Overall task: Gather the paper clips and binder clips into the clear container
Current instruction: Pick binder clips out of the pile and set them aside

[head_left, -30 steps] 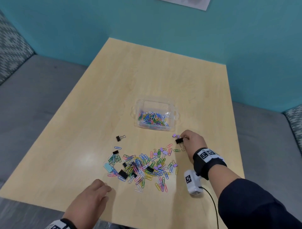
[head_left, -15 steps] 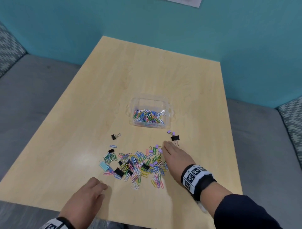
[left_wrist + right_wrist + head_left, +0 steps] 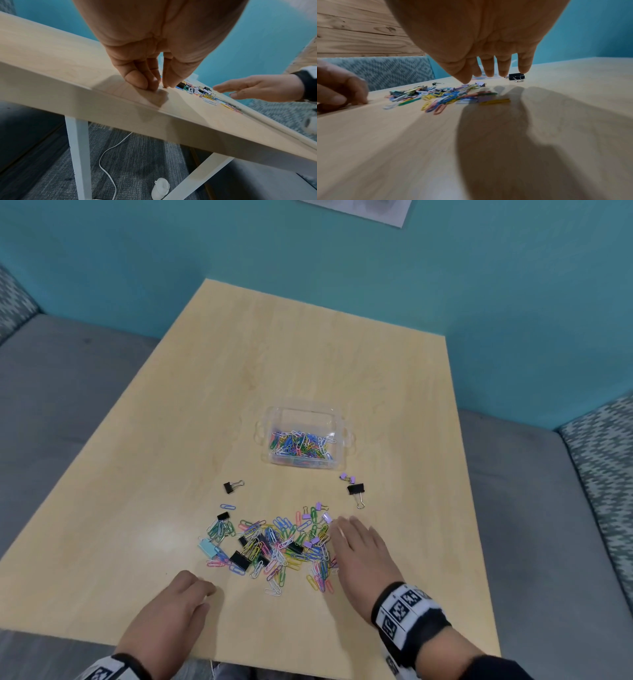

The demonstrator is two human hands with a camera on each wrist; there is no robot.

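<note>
A clear container (image 3: 305, 419) with coloured paper clips inside stands mid-table. A heap of coloured paper clips and black and purple binder clips (image 3: 270, 546) lies nearer to me. One black binder clip (image 3: 355, 490) with small purple clips lies right of the heap, another black binder clip (image 3: 230, 487) to the left. My right hand (image 3: 356, 546) hovers flat at the heap's right edge, fingers straight, holding nothing; the right wrist view shows its fingertips (image 3: 489, 73) above the clips. My left hand (image 3: 178, 607) rests loosely curled near the table's front edge, empty.
The light wooden table (image 3: 308, 364) is bare beyond the container. Grey bench seats (image 3: 61, 392) flank it on both sides, with a teal wall behind. Below the table, the left wrist view shows a white cable (image 3: 109, 150) on the carpet.
My right hand let go of the black binder clip near the container and moved back to the heap's right edge, now flat and open. The left hand stayed put.
</note>
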